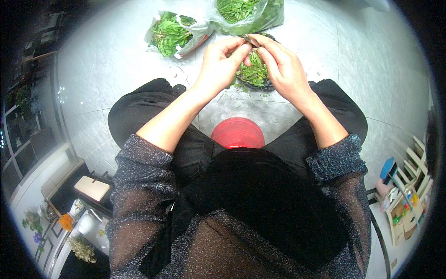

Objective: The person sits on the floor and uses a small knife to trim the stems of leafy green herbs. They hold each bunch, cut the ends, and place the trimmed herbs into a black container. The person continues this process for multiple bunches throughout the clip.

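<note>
Both my hands meet above a dark plastic bag (266, 87) that holds loose green leaves and stems (254, 71). My left hand (223, 59) pinches at something small with thumb and forefinger; what it is cannot be made out. In the fingers of my right hand (284, 66) is a small dark object (253, 42), perhaps a blade, partly hidden by the fingertips. Beyond my left hand lies a white plastic bag (197, 35) of leafy greens (169, 35). A larger clear plastic bag (271, 17) of greens (235, 10) stands behind my hands.
A red plastic stool or bucket (238, 132) shows between my legs on the grey tiled floor (355, 69). Scraps of leaf lie around the dark bag. At far left are a tissue-like box (92, 188) and dried flowers (82, 247); at far right, a pale rack (411, 202) with colourful items.
</note>
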{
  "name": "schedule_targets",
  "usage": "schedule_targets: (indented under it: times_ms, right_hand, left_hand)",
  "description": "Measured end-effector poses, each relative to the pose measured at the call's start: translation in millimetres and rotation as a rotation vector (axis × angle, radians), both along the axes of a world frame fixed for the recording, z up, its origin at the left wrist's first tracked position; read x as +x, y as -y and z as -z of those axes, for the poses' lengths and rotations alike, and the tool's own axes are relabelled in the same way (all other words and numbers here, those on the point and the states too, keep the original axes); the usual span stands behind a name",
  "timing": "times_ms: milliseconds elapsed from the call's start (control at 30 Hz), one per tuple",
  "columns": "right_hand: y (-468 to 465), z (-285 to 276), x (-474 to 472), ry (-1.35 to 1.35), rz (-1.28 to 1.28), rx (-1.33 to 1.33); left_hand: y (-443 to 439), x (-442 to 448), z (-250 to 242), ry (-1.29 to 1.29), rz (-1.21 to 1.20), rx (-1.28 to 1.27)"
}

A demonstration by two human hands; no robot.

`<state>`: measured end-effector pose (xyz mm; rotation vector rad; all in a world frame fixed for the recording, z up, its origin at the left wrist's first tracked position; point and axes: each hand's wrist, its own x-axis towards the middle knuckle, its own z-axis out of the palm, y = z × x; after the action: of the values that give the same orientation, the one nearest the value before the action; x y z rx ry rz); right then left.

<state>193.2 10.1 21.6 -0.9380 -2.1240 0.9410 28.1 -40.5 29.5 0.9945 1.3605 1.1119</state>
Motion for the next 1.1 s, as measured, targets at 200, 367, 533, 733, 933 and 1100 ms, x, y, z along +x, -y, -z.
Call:
schedule_targets:
  times_ms: [200, 367, 533, 733, 933, 1100]
  right_hand:
    - [2, 2, 0, -0.010, 0.005, 0.003]
    - [-2, 8, 1, -0.017, -0.009, -0.039]
    - [-14, 8, 4, -0.027, 0.078, -0.349]
    - [-16, 0, 5, -0.090, 0.024, -0.346]
    - [-15, 2, 4, -0.047, -0.003, -0.217]
    - [-10, 4, 1, -0.026, -0.038, 0.028]
  left_hand:
    - [0, -1, 1, -0.023, 0.012, 0.001]
    - [0, -1, 1, -0.023, 0.016, 0.003]
    - [-1, -3, 2, 0.153, 0.096, -0.048]
    - [-6, -1, 5, 0.244, 0.005, -0.068]
    - [-6, -9, 3, 0.290, 0.053, -0.062]
    - [-6, -10, 6, 0.369, 0.075, -0.097]
